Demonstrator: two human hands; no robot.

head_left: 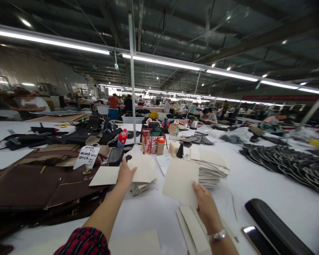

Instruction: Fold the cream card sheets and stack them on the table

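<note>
My right hand [204,202] grips the lower right edge of a cream sheet [181,179], thumb on top, and holds it over the white table. My left hand [126,174] is at a stack of cream sheets [143,170], its fingers around the dark knob of a tool [128,157]; what lies beneath the palm is hidden. Another cream sheet [104,176] lies just left of that hand. Behind the held sheet stands a larger pile of sheets [210,166]. More cream pieces [192,226] lie under my right forearm.
Brown bags [29,184] with a handwritten tag [86,157] cover the left side. A red-capped bottle [122,138], a patterned box [150,141] and a black cone [180,151] stand ahead. At right are a phone [257,241], a long black piece [276,226] and black stacked parts [287,164].
</note>
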